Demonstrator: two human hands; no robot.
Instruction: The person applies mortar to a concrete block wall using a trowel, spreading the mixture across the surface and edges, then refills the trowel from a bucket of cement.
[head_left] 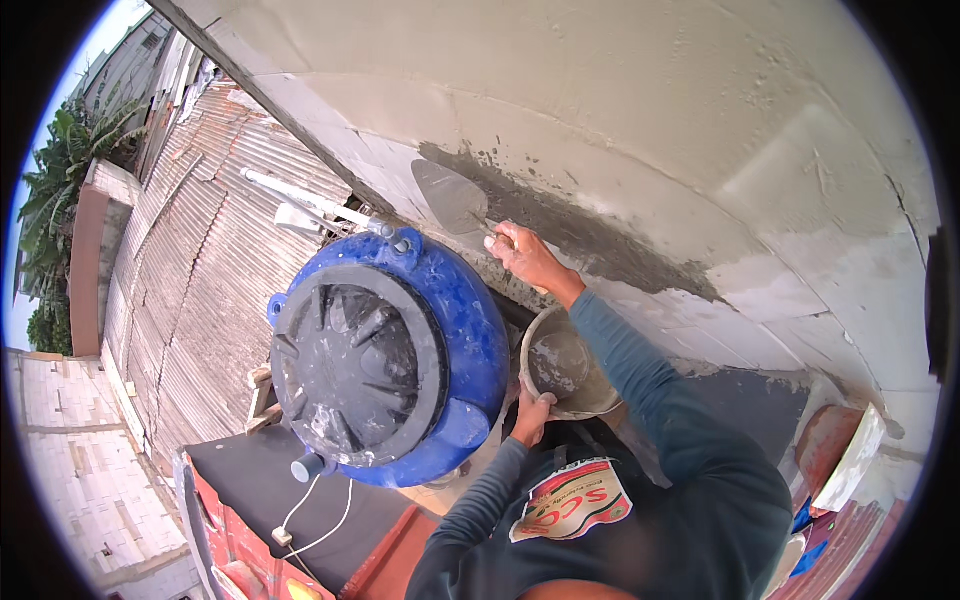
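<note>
My right hand (528, 258) is closed round the handle of a pointed trowel (450, 197), its flat blade held against the wall (640, 120). A dark, wet strip of mortar (570, 222) runs along the wall beside and above the hand. Lower down, my left hand (533, 412) grips the rim of a round bucket (595, 393), tilted close to my body. Some grey mix coats the inside of the bucket; how much is in it I cannot tell.
A blue water tank (470, 310) with a black lid (360, 365) stands just left of the bucket. White pipes (300, 200) run from its top. Beyond lies a corrugated roof (190, 260). A white cable (330, 530) crosses a dark surface below the tank.
</note>
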